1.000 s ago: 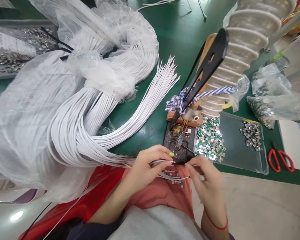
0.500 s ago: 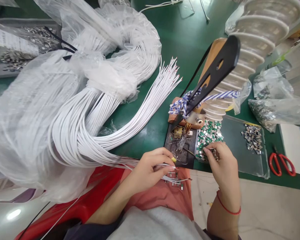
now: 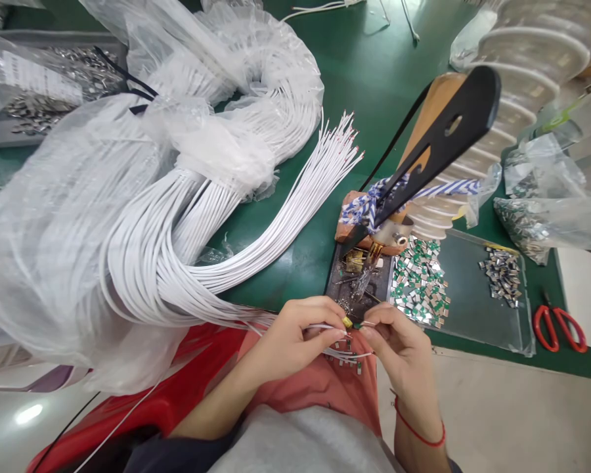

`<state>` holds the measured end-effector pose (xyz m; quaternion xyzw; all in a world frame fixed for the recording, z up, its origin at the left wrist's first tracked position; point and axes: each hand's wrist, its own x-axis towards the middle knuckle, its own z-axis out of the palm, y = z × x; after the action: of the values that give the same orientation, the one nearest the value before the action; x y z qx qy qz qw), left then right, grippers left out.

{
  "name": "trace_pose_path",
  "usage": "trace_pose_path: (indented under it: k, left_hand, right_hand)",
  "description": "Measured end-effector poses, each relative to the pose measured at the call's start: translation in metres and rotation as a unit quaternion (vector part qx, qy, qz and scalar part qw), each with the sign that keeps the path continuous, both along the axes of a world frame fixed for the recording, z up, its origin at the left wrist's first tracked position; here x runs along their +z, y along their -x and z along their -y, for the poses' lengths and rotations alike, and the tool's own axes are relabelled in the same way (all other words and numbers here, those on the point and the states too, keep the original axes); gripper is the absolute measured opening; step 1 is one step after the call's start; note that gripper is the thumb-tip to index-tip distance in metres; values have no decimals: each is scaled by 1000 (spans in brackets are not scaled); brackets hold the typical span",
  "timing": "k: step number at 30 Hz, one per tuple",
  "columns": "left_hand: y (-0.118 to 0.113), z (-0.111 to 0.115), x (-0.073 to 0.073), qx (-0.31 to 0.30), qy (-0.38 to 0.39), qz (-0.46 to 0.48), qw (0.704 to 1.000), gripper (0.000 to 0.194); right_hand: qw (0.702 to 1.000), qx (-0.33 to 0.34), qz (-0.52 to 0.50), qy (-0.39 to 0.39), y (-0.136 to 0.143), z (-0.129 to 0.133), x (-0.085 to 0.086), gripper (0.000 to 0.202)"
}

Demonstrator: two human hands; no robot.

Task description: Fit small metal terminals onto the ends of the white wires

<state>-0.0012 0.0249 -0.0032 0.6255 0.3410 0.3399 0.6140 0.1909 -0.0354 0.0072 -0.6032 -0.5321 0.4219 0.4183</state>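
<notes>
My left hand (image 3: 308, 334) is closed, with thumb and fingers pinching white cables (image 3: 320, 326) near their ends. A small yellow piece (image 3: 347, 322) shows at its fingertips; what it is I cannot make out. Right beside it, my right hand (image 3: 398, 345) pinches a small connector (image 3: 368, 323), mostly hidden by the fingers, close to the cable tip. Below hang more cable ends with small metal connectors (image 3: 358, 368) over my lap. Just beyond both hands lies a black tray (image 3: 333, 289) with solder-like bits and a metal tip (image 3: 374, 255) over it.
Loose green and silver connectors (image 3: 421, 279) and silver metal shells (image 3: 502, 276) lie on a clear tray (image 3: 465, 289). Red-handled scissors (image 3: 546, 328) are to the right. A ribbed hose (image 3: 522, 72) and black bracket (image 3: 438, 144) rise behind. A large white cable bundle (image 3: 148, 256) covers the left.
My right hand has moved left from the connector pile to my left hand, now pinching a small connector there. My left hand has stayed about where it was, on the cables.
</notes>
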Motion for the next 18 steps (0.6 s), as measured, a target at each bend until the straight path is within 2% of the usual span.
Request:
trace_pose_path:
  k: [4, 12, 18]
  left_hand:
    - [-1, 0, 0, 20, -1, 3, 1000, 14]
    - [-8, 4, 3, 85, -12, -31, 996, 17]
    - [-8, 3, 5, 87, 2, -42, 995, 18]
  right_hand:
    - [1000, -1, 5, 13, 7, 3, -6, 9]
    - [999, 10, 24, 20, 14, 6, -7, 17]
    - [998, 10, 50, -21, 15, 4, -7, 17]
